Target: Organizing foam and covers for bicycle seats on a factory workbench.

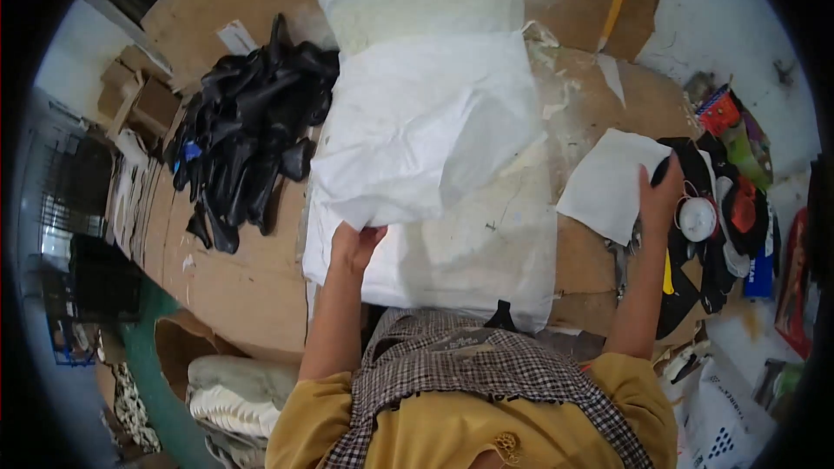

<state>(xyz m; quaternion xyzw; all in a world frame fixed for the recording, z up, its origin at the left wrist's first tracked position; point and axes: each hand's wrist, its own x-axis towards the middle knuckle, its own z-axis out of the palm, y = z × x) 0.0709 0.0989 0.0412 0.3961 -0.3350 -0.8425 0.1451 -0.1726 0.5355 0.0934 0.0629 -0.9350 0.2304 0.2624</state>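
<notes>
My left hand (354,247) is closed on the near edge of a thin, crinkled white sheet (417,113), and the lifted edge hides some of its fingertips. This sheet stretches away from me over a flat white covering (469,269) on the table. Off to the right, my right hand (662,195) has its thumb and fingers apart, with nothing visibly held. It is beside a smaller white piece (612,187) and over the edge of a pile of dark items (708,252). A roll of white thread or tape (698,219) lies in that pile.
A heap of glossy black pieces (252,122) lies left of the sheet on the cardboard-covered table (226,295). Colourful packets (738,130) are at the far right. An open cardboard container (174,352) and grey-white bundled material (234,391) sit below the table's left edge.
</notes>
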